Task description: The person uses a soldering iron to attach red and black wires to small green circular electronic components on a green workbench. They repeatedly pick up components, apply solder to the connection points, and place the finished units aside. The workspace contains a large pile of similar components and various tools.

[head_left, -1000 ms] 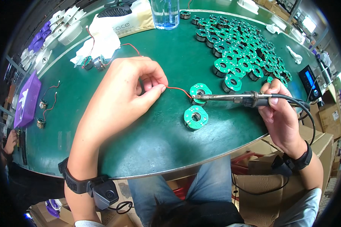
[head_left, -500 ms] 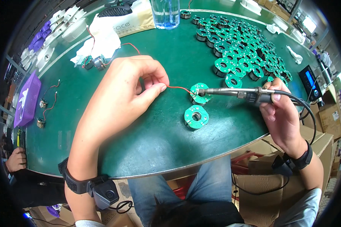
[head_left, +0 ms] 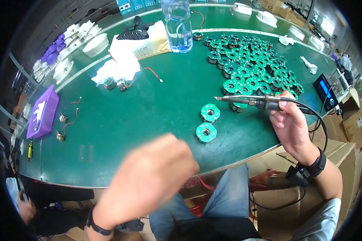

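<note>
Your right hand [head_left: 292, 125] grips the black-handled soldering iron [head_left: 249, 101] above two round green circuit boards [head_left: 208, 122]; your blurred left hand [head_left: 155, 176] pinches a red wire [head_left: 204, 183].

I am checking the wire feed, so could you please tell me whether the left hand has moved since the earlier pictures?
Yes. The left hand has pulled back from the two green round boards toward the near table edge, trailing a red wire.

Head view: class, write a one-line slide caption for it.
Right hand holds a soldering iron above green round boards on a green table; blurred left hand grips a red wire.
</note>
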The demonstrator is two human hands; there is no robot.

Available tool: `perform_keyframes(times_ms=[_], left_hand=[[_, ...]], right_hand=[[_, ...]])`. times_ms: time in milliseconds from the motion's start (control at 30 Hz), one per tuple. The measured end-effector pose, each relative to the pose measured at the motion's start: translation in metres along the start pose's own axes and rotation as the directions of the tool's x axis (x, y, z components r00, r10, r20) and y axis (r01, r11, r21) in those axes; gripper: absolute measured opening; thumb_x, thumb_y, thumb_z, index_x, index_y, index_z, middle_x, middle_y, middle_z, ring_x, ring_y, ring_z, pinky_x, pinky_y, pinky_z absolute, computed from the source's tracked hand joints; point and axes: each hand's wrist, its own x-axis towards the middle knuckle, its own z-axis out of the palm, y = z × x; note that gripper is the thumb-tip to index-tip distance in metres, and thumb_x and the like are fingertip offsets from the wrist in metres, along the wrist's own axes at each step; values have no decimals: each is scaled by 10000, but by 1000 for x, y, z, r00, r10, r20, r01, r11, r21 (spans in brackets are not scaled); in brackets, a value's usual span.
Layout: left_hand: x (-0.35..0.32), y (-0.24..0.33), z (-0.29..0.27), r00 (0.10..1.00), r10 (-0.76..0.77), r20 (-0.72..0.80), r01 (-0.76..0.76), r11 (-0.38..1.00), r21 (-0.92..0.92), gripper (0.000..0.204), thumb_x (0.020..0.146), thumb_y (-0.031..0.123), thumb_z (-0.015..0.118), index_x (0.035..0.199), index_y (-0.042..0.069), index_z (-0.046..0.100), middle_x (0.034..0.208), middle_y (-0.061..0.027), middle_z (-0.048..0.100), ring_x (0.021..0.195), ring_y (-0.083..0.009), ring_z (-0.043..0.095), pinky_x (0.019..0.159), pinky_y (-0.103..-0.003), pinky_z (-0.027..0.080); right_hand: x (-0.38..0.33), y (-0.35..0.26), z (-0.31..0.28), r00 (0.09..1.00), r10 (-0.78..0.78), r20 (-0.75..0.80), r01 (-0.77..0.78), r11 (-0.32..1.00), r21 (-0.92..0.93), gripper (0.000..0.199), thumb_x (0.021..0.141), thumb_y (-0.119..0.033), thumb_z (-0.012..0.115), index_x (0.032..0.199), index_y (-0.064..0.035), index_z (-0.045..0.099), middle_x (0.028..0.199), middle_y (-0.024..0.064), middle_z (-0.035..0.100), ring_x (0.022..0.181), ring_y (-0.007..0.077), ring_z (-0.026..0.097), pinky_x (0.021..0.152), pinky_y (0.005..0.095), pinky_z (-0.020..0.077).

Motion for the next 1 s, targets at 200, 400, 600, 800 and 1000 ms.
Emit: perform_keyframes(times_ms=[200, 400, 600, 800, 1000], left_hand=[[-28, 22, 30, 997, -72, -35, 74, 995, 60, 386, 634, 170, 687, 984, 61, 567, 1099, -148, 474, 959, -325, 479, 749, -373, 438], [-31, 31, 33, 971, -237, 33, 216, 926, 309, 614, 662, 501, 607, 1213, 276, 455, 1348, -249, 175, 1230, -468, 145, 968, -529, 193], [-7, 24, 38, 978, -209, 30, 173, 876, 451, 691, 686, 637, 479, 1277, 299, 358, 1356, -244, 171, 1250, -454, 101, 992, -535, 134], [20, 6, 49, 990, -125, 70, 77, 877, 474, 762, 702, 682, 409, 1311, 238, 303, 1343, -245, 210, 1263, -429, 85, 990, -550, 107], [15, -9, 58, 984, -176, 26, 152, 906, 394, 812, 684, 721, 372, 1320, 225, 285, 1348, -263, 173, 1264, -431, 69, 988, -560, 83]], right_hand=[[-2, -12, 8, 999, -53, 14, 52, 998, 39, 124, 768, -101, 528, 705, -91, 422, 668, 29, 476, 534, 52, 365, 494, 185, 295], [0, -27, 1, 993, -116, 11, 114, 986, 120, 106, 773, -101, 541, 731, -88, 445, 690, 17, 491, 541, 49, 380, 496, 182, 305], [2, -33, -9, 986, -161, -32, 164, 975, 147, 96, 759, -96, 570, 769, -86, 475, 726, 22, 511, 578, 50, 430, 496, 180, 324], [5, -40, -12, 986, -162, -50, 167, 977, 135, 101, 757, -112, 575, 794, -79, 487, 727, 30, 516, 576, 47, 426, 501, 174, 325], [19, -26, -21, 986, -165, -24, 167, 970, 178, 90, 796, -120, 553, 854, -69, 507, 754, 3, 524, 598, 44, 436, 462, 153, 328]])
